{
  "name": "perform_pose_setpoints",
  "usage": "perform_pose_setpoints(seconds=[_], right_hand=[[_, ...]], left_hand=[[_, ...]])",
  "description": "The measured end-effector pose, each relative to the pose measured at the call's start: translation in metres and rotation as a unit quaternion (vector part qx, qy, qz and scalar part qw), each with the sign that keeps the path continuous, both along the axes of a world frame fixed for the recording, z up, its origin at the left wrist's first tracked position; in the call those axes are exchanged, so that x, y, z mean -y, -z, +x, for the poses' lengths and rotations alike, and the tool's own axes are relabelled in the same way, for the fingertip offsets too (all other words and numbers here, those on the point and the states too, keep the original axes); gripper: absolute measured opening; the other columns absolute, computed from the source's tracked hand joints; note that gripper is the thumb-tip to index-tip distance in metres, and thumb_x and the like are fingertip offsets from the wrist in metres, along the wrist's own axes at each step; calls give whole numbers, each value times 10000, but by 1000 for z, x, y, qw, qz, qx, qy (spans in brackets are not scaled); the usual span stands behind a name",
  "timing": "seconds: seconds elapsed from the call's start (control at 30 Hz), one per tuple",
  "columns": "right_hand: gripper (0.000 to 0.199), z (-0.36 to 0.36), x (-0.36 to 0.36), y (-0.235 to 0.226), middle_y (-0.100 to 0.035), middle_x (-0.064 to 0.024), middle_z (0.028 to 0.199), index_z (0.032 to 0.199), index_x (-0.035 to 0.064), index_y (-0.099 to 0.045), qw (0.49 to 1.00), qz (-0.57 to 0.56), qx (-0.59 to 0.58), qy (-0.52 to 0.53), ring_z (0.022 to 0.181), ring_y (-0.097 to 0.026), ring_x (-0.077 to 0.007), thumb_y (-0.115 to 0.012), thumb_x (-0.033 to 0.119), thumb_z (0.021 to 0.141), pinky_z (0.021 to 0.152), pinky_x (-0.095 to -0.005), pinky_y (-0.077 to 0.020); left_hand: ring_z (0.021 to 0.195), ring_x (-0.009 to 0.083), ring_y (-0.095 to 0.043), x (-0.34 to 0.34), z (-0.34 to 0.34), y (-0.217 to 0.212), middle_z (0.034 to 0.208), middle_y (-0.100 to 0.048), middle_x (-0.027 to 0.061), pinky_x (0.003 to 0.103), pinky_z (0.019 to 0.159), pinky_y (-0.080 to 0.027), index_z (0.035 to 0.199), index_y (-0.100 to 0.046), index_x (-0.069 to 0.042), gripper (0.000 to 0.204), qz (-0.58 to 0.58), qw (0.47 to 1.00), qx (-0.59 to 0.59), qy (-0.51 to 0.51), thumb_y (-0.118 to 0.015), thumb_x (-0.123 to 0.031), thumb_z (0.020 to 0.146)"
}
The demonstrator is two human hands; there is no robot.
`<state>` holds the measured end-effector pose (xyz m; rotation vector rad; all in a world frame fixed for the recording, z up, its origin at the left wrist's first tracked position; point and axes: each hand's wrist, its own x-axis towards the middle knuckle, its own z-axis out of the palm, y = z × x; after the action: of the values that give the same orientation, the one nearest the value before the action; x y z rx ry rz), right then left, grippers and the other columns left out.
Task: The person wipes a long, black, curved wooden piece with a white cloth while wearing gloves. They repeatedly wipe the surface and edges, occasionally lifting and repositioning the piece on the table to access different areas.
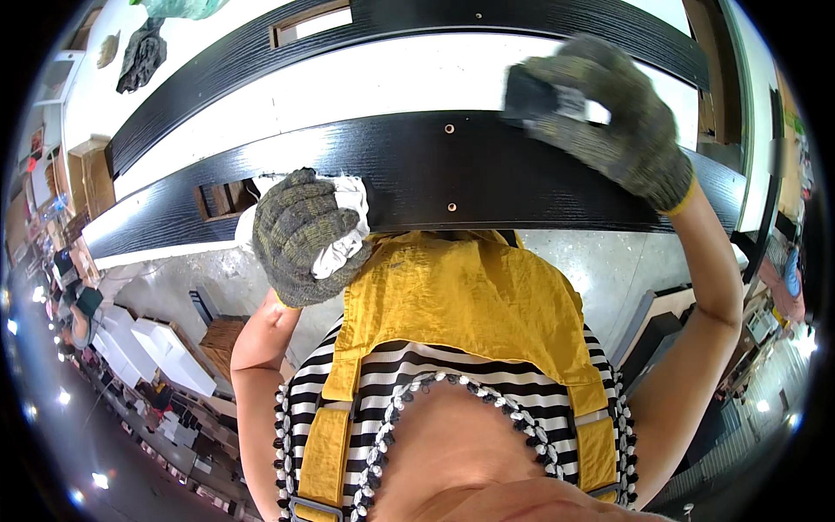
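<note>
- Nearest to us, a yellow apron [461, 296] over a striped top faces the worktop [391, 74], which is white.
- Just beyond the apron lies the near board [409, 174], black and glossy, its long axis running left to right across our front, with two small holes near its middle.
- Our left hand [304, 230], in a grey-green knit glove, is closed around a bunched white cloth [350, 226] at the board's near edge, just right of a rectangular cutout [228, 201].
- Our right hand [613, 122], gloved alike and blurred, is clamped on a dark block [528, 94]. The block points left, over the board's far edge, right of the holes; we cannot tell whether it touches. This hand is nearer the board's right end, the left hand nearer its left.
- Farther off, a second black board [409, 17] runs roughly parallel, and a crumpled dark cloth [142, 56] lies at upper left.
</note>
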<state>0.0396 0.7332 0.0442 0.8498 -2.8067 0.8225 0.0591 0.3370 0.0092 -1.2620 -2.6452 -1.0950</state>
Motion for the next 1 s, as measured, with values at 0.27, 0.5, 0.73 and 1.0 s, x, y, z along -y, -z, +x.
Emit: perform_pose_setpoints(seconds=[0.27, 0.5, 0.73, 1.0], right_hand=[[420, -25, 72, -11, -602, -100, 1273, 1263, 105, -610, 993, 67, 100, 14, 1216, -553, -269, -703, 248, 879, 1059, -387, -430], [504, 16, -47, -3, -633, -65, 1145, 1279, 152, -605, 1000, 6, -23, 17, 954, -646, -198, -776, 299, 827, 771, -316, -571], [504, 40, -48, -4, -630, -52, 1117, 1241, 177, -649, 990, 25, 35, 136, 935, -641, -175, -818, 268, 776, 721, -292, -581], [432, -18, 51, 30, -645, -94, 955, 1016, 105, -702, 989, -19, -128, 79, 937, -640, -260, -691, 494, 829, 840, -405, -527]], left_hand=[[1093, 404, -624, 0, 6, -4, 1060, -695, 158, 574, 1034, -403, 969, -680, -82, 328, 28, 999, 10, -28, -762, -188, 670], [1166, 400, -579, 11, 9, -10, 1140, -675, 171, 527, 1059, -377, 1012, -686, -50, 330, 39, 997, 9, -69, -752, -159, 707], [1174, 372, -582, 40, 2, -14, 1111, -680, 147, 504, 1070, -398, 1060, -691, -55, 360, 98, 970, 119, -187, -791, -109, 719], [1184, 361, -587, -36, -22, -19, 1150, -671, 165, 491, 1018, -427, 1016, -697, -64, 386, -51, 998, 36, 31, -797, -171, 659]])
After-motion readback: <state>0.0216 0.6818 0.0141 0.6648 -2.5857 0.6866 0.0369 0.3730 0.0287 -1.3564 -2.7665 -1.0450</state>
